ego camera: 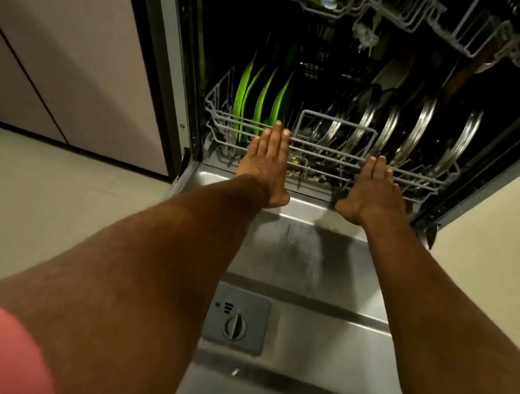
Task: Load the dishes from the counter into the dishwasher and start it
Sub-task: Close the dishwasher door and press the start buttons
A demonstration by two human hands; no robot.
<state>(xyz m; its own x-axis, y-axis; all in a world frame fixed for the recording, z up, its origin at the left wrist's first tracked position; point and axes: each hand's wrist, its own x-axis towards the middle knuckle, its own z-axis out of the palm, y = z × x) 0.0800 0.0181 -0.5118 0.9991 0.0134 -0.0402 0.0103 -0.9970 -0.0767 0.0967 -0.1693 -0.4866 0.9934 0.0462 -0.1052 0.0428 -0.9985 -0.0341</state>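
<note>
The dishwasher stands open, its steel door (306, 296) folded down flat toward me. The grey wire lower rack (218, 119) sits inside the tub, holding several green plates (262, 98) on the left and several glass lids with steel rims (417, 129) on the right. My left hand (268, 162) lies flat with straight fingers against the rack's front rail near the plates. My right hand (375, 189) presses flat on the same rail further right. An upper rack (459, 28) with a few items hangs above.
A grey detergent dispenser (235, 320) with a round knob sits in the door's inner face. A pale cabinet panel (75, 52) flanks the dishwasher on the left, and light floor tiles (45, 201) lie either side of the door.
</note>
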